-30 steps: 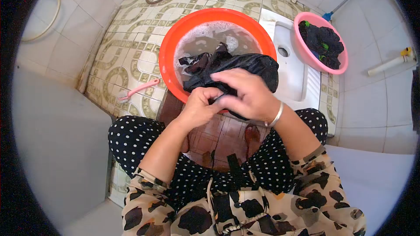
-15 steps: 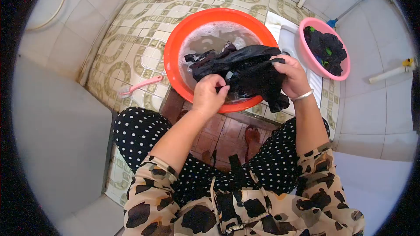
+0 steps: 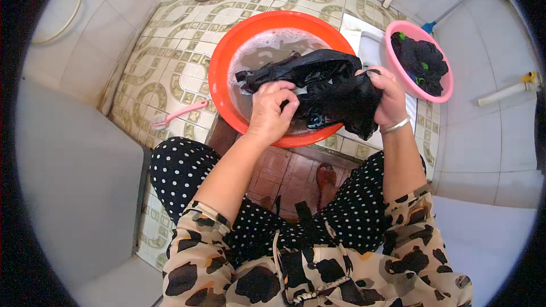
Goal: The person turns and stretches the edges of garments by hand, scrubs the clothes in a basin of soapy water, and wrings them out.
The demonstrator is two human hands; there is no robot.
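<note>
Patterned tiles (image 3: pixel 170 71) surround the tub (image 3: pixel 219 82), where black cloth (image 3: pixel 341 99) spans sideways between the left hand's (image 3: pixel 268 116) curled, nearly closed fingers and the right hand's (image 3: pixel 392 102) firm pinch.

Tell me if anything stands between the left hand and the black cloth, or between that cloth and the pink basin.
Nothing visible separates the left hand from the black cloth; they touch. Toward the pink basin, the right hand, gripping the cloth's edge, stands in between.

Two basins (image 3: pixel 218 82) (image 3: pixel 405 79) (one red, one pink), two hands (image 3: pixel 269 115) (image 3: pixel 392 102), one brush (image 3: pixel 185 110)
</note>
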